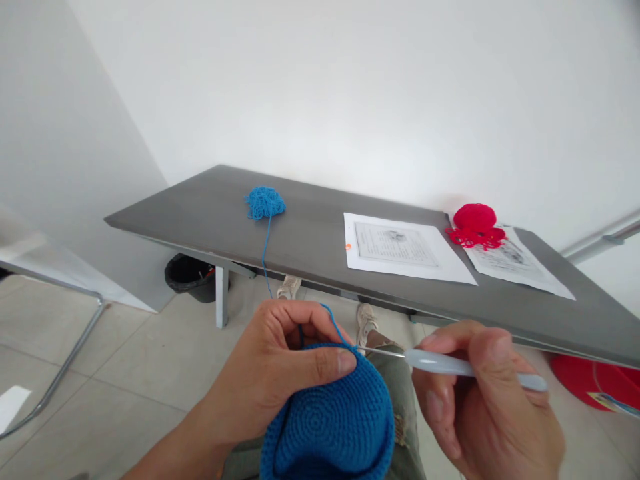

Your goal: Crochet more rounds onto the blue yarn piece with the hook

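A round blue crochet piece (340,420) with a raised rim hangs over my lap, pinched at its upper edge by my left hand (295,360). Blue yarn (267,247) runs from a loose blue yarn ball (265,203) on the table down to my left hand, where a strand loops by the index finger. My right hand (485,393) is closed around the pale handle of a crochet hook (440,363). The hook's thin metal shaft points left, and its tip meets the edge of the piece beside my left thumb; the tip itself is hard to see.
On the grey table (310,233) lie a printed sheet (400,248) and a second sheet (530,267), with red yarn (475,218) and red crochet work (477,238) on it. A black bin (193,280) stands below at left; a red object (585,380) sits under the right end.
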`<state>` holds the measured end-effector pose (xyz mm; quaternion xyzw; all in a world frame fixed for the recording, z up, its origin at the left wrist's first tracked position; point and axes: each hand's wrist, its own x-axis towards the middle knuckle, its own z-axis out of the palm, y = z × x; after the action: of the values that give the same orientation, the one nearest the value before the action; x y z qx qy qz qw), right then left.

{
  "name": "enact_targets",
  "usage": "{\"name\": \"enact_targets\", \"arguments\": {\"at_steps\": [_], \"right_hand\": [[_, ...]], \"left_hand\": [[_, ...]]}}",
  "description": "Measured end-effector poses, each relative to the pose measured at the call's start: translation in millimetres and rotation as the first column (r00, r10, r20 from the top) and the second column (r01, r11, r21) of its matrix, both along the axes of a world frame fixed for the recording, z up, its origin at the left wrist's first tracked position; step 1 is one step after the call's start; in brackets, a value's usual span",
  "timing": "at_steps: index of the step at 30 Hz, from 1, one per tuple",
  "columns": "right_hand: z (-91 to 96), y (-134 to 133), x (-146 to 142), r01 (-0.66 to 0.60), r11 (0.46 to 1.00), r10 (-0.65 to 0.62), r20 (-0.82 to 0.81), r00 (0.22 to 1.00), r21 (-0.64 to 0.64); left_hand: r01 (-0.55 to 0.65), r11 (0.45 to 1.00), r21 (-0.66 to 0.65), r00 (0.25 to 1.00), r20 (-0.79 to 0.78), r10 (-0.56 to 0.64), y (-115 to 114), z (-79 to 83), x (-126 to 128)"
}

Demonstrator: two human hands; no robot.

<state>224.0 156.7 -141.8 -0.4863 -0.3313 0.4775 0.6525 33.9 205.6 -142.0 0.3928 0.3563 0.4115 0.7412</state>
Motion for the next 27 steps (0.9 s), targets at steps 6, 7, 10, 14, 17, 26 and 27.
{"name": "enact_targets", "arguments": {"at_steps": [6,7,10,14,17,26,27], "right_hand": [[2.1,2.2,-1.8,0.002,0.998,-0.007,-0.08,0.997,-0.068],[2.4,2.4,-1.7,0.003,0.998,-0.009,-0.083,0.997,-0.069],[3.4,2.6,-1.4,-0.004,0.998,-0.002,-0.093,0.996,-0.068],[-0.7,4.0,0.0,-0.066,0.996,0.057,-0.151,0.987,-0.056],[-12.6,8.2,2.8,-0.147,0.989,0.146,-0.254,0.956,0.015],[-23.3,13.0,8.6,-0.189,0.978,0.206,-0.247,0.947,0.093],[-20.3,11.3,8.9,-0.175,0.982,0.188,-0.225,0.956,0.076]], "left_hand": [[-0.004,0.999,-0.035,0.999,0.034,0.006,-0.7,-0.3,1.4],[-0.003,0.999,-0.043,0.999,0.042,0.005,-0.7,-0.5,1.7],[0.008,0.998,-0.062,0.997,0.082,-0.003,-0.3,-1.2,2.5],[0.033,0.997,-0.064,0.992,0.122,-0.025,-0.5,-1.7,3.1],[0.013,0.997,-0.073,0.995,0.103,-0.005,-1.0,-1.5,3.5],[-0.023,0.998,-0.056,0.999,0.04,0.025,-1.5,1.1,2.5],[-0.029,0.998,-0.049,0.999,0.031,0.031,-1.4,1.6,2.7]]}}
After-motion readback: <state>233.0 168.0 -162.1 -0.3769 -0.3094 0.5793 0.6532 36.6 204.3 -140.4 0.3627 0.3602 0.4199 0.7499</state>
